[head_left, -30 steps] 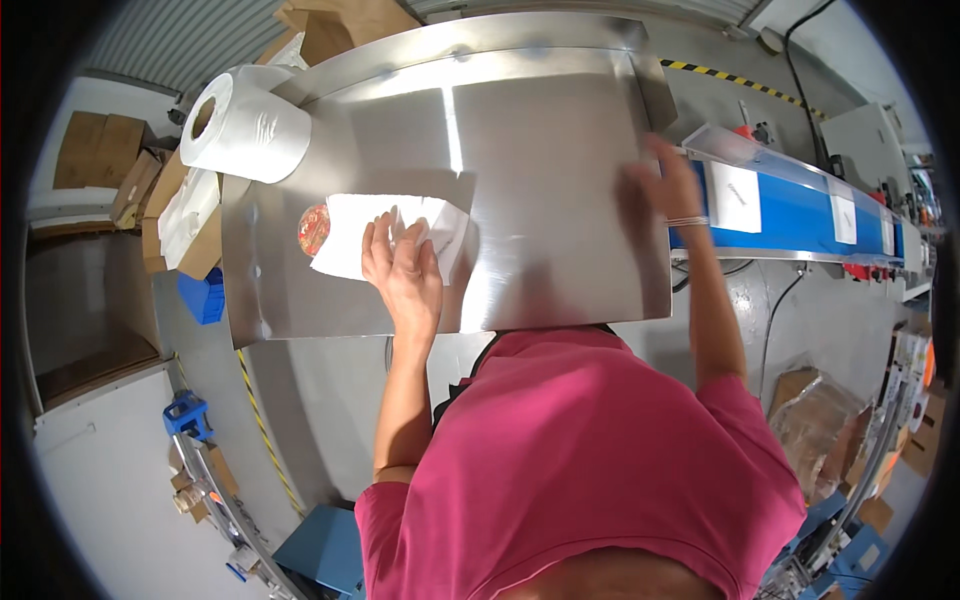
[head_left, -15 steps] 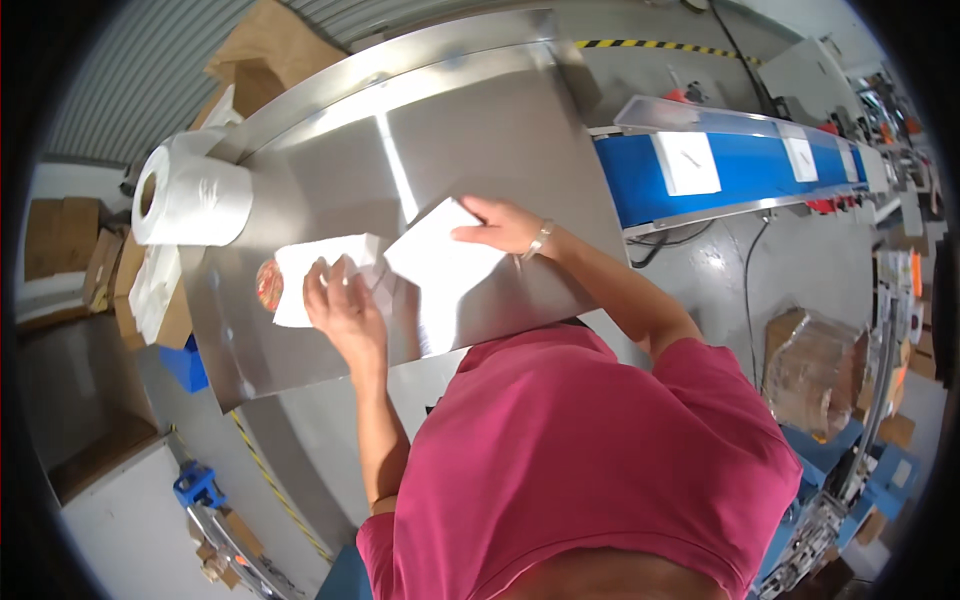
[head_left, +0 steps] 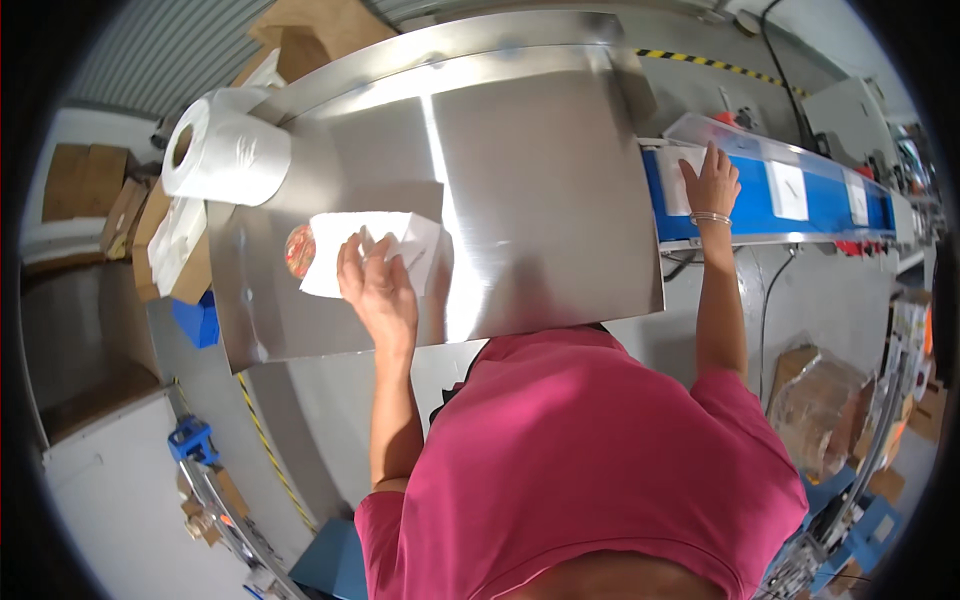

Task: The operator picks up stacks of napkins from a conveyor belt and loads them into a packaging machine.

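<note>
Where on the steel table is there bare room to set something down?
The steel table is bare between the white packet stack under the left hand and the blue conveyor under the right hand. The left edge is crowded by the paper roll.

pink short-sleeved shirt (head_left: 610,450), bare forearms, thin bracelet (head_left: 709,217) (silver-coloured) on the right wrist

Left hand (head_left: 378,285) flat, palm down, fingers spread, arm extended. Right hand (head_left: 710,182) reached far forward-right, fingers extended, palm down.

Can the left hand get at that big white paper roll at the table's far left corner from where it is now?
Probably yes. The left hand rests on the white packets, and bare steel table lies between it and the paper roll, with nothing in the way.
</note>
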### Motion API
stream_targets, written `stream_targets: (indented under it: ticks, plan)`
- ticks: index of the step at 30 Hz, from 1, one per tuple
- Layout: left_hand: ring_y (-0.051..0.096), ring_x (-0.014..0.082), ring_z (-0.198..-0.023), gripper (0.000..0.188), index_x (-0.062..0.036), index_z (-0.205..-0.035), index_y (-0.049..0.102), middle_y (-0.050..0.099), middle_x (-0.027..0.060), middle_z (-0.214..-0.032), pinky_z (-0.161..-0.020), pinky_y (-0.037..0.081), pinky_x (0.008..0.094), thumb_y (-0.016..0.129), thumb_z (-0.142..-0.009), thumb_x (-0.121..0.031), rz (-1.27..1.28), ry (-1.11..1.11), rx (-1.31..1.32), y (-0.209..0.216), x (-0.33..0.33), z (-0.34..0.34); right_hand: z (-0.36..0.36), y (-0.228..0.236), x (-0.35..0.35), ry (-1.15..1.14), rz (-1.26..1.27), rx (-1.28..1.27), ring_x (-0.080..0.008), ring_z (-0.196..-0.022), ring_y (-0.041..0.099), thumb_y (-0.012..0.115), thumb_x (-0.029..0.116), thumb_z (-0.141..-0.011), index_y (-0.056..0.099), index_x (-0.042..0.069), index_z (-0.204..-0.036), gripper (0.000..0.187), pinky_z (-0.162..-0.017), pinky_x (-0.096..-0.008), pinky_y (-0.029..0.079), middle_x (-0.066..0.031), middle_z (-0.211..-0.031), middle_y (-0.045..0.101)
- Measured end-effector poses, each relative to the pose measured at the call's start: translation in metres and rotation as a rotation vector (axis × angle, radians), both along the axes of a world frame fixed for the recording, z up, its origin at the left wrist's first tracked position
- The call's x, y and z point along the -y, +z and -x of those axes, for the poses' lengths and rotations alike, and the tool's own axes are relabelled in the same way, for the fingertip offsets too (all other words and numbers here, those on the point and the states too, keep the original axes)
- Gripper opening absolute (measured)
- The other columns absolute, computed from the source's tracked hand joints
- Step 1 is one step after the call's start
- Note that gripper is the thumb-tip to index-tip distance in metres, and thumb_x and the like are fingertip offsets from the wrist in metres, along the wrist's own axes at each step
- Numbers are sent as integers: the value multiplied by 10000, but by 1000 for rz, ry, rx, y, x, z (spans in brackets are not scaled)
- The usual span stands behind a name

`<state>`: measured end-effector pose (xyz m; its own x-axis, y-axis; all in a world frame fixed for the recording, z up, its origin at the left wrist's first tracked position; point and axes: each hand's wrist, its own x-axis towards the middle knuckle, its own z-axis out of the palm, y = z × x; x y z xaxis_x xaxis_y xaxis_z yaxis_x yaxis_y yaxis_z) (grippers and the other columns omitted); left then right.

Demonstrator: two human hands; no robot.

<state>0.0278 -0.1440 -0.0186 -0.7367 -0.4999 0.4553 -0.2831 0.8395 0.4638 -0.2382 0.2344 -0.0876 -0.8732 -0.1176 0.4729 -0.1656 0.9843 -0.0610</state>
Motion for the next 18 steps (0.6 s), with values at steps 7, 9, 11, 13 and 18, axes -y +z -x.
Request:
stream_targets:
  ticks: [7, 9, 11, 13, 18]
  plan:
    - [345, 404, -1272, 285, -85, -1009, 664, 438, 181, -1323, -1033, 285, 497, 634, -747, 22, 10, -16, 37, 5, 2, -7, -75, 17, 196, 1101, 760, 865, -228, -1044, 565, 723, 204, -778, 516, 97, -1240, 517, -864, -370, 496, -71, -1167, 573]
    - [326, 411, -1285, 287, -103, -1008, 661, 419, 182, -1341, -1038, 271, 507, 640, -745, 9, 6, -53, 67, 6, 1, -7, -96, 35, 240, 1195, 738, 1022, -234, -1072, 553, 724, 206, -776, 540, 80, -1212, 489, -873, -360, 482, -79, -1169, 565]
    - [321, 411, -1287, 265, -95, -1010, 659, 417, 186, -1343, -1038, 270, 509, 650, -756, -23, 20, -77, 77, 11, 0, -4, -99, 26, 269, 1294, 668, 957, -265, -1059, 558, 717, 224, -776, 556, 81, -1188, 465, -888, -372, 466, -94, -1169, 562]
    - [317, 412, -1289, 248, -87, -1013, 656, 414, 190, -1344, -1038, 270, 510, 661, -766, -56, 28, -107, 83, 10, 1, -1, -98, 16, 272, 1381, 589, 889, -297, -1045, 562, 710, 241, -776, 571, 82, -1164, 442, -903, -385, 451, -109, -1169, 560]
    - [434, 401, -1186, 363, -22, -1140, 578, 478, 228, -1260, -973, 361, 492, 662, -793, -90, 57, 59, 12, 0, 19, -3, -104, 25, 223, 978, 918, 1269, -218, -925, 586, 636, 319, -866, 561, 48, -1130, 386, -839, -341, 458, -134, -972, 625]
